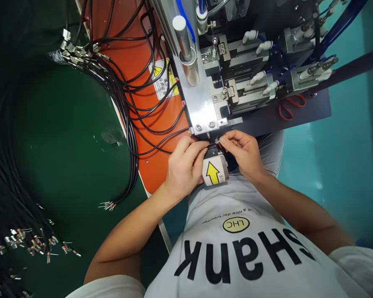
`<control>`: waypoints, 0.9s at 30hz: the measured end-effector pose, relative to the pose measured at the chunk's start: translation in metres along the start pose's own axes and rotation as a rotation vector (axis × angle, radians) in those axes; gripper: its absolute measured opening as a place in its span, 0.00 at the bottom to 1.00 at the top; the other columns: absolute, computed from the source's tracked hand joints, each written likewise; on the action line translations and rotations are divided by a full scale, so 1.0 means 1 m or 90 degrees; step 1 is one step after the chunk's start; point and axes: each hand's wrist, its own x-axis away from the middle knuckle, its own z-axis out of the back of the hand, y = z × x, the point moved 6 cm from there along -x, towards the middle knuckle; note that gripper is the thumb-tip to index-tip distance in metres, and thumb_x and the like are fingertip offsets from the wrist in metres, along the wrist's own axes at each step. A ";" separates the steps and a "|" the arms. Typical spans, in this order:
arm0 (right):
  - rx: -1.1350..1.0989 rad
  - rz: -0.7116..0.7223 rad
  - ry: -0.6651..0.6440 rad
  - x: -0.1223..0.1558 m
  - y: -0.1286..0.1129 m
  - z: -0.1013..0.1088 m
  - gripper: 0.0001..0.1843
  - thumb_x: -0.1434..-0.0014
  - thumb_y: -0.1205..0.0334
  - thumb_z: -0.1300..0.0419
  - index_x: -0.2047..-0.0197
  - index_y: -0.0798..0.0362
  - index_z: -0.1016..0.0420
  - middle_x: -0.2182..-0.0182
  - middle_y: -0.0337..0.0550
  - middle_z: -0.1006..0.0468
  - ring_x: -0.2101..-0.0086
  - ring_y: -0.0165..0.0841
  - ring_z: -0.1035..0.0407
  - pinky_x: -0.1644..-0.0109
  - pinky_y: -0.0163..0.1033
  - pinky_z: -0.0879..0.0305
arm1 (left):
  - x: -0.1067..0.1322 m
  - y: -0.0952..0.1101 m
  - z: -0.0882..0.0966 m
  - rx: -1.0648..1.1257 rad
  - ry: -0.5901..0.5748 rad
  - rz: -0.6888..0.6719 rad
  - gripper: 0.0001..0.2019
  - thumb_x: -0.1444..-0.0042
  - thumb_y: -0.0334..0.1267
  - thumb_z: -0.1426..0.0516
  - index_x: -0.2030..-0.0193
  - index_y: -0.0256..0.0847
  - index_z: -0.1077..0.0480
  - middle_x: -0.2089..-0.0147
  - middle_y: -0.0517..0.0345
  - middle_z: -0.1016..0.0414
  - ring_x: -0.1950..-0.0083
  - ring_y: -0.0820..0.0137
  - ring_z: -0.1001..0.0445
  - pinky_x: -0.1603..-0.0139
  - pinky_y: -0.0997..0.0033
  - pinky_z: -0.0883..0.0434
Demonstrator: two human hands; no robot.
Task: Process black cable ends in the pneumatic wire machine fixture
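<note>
My left hand (186,165) is closed in a pinch at the front of the machine, its fingertips on the end of a black cable that is mostly hidden by the fingers. Facing it, my right hand (243,152) pinches the thin coloured wires (219,143) that fan out from that end; red and green strands show. Both sets of fingertips are just above a small black fixture (211,151). Below this sits a metal block with a white label and yellow arrow (213,173), close against my left hand.
Pneumatic cylinders (251,62) and a metal plate (202,105) rise just ahead. A bundle of black cables (129,124) hangs over the orange machine base (152,165). More cables with bare wire ends (34,240) lie on the green surface at left. Red-handled scissors (287,109) rest at right.
</note>
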 end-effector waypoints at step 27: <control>-0.004 -0.050 -0.025 -0.004 0.007 0.003 0.10 0.44 0.56 0.31 0.68 0.52 0.23 0.74 0.35 0.25 0.73 0.26 0.35 0.67 0.35 0.38 | 0.001 -0.004 -0.007 -0.031 -0.021 -0.016 0.15 0.36 0.29 0.48 0.49 0.44 0.23 0.61 0.55 0.35 0.60 0.70 0.31 0.62 0.71 0.31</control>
